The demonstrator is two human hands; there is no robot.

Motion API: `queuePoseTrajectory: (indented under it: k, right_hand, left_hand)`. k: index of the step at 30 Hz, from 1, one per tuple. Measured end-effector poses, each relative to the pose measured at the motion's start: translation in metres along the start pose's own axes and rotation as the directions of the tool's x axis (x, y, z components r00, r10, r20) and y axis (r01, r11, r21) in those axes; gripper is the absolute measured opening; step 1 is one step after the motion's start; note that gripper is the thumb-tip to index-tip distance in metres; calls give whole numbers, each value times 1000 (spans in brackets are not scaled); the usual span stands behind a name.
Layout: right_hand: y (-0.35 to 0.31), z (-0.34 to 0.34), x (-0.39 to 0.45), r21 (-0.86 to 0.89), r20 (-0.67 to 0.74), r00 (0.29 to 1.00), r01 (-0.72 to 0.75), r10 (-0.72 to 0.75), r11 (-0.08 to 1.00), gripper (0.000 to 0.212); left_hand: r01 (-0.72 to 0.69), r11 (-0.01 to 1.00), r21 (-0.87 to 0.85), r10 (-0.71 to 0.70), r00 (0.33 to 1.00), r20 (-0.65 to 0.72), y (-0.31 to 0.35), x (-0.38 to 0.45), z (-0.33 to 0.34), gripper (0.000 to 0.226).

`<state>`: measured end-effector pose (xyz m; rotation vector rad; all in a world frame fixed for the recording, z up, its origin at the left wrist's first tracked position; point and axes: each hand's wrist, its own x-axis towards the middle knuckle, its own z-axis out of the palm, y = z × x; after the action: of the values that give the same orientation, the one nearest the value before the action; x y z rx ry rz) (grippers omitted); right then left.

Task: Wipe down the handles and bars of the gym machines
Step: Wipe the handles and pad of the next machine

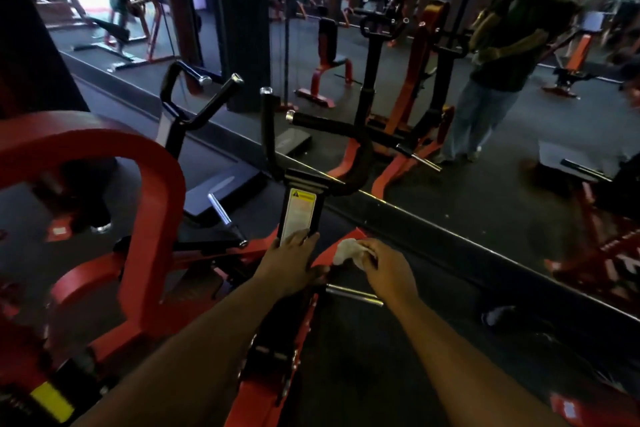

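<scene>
Two bare forearms reach forward over the red machine frame [152, 218]: the left hand [289, 262] lies on the black upright post [298, 215], fingers [301, 237] straight and close together over the lower edge of its warning label [298, 210]. Just beside it, the right hand [388, 265] holds a white cloth [346, 250], fingers curled around it, against the red bar above a chrome peg [353, 295]. The black handles [329, 125] rise beyond the post, before the mirror [485, 114].
</scene>
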<state>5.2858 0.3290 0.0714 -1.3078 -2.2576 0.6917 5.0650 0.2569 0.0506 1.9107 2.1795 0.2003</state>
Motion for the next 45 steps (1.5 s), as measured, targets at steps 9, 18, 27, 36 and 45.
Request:
queuePoseTrajectory:
  k: [9,18,27,36,45]
  right_hand:
    - [-1,-19,125,139,-177,966,215,-190,967,36]
    - [-7,-32,229,151,-272,839,521,-471,840,30]
    - [-65,-37,325,-109,-132,710,683,-692,722,44]
    - [-110,-25,357,-191,293,719,690,-630,699,37]
    - [-59,-65,336,-150,66,838,545,-542,825,37]
  left_hand:
    - [17,1000,16,-14,986,-167,-25,104,-45,86]
    - [199,978,60,-185,965,-184,-34,165,-52,105]
    - [104,978,179,-89,992,-91,-51,199,-55,100]
    - [45,989,142,-26,991,-129,-69,209,-43,93]
    - [33,995,94,-15,982,-186,-72,210,-38,88]
